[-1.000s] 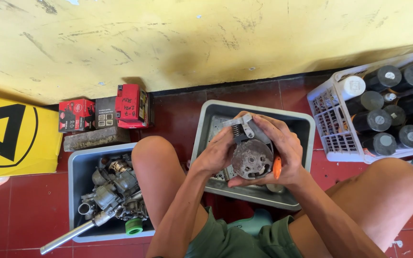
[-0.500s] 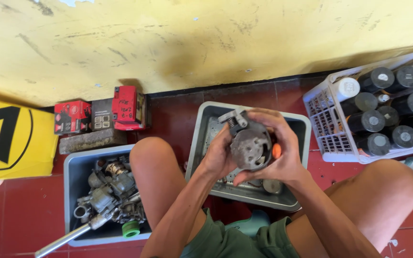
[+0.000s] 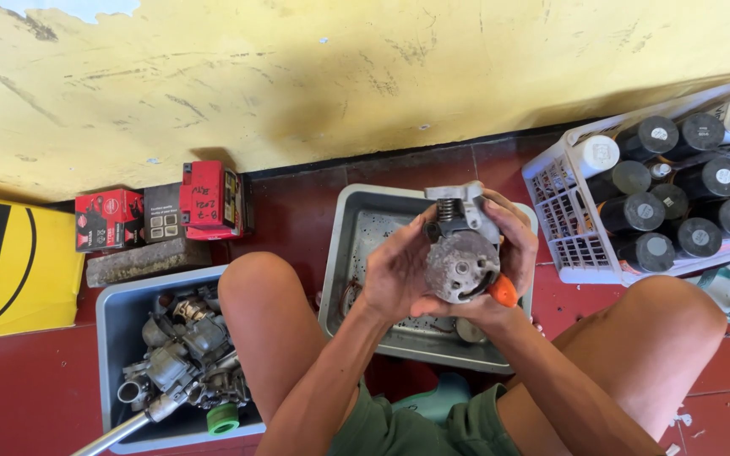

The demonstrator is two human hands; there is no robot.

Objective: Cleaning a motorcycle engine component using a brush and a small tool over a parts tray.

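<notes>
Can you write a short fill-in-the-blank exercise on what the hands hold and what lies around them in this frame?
1. Both hands, left hand and right hand, hold a grey metal engine part above a grey ____.
2. The white basket at the right holds spray cans with ____ caps.
3. The red boxes stand against the ____ wall.
4. An ____ tool handle shows under the right hand.

Missing words: tray; black; yellow; orange

Daylight was bright and even, no glare. Soft shadows sat under the knees. Focus was sharp, edges slightly bowed.
</notes>
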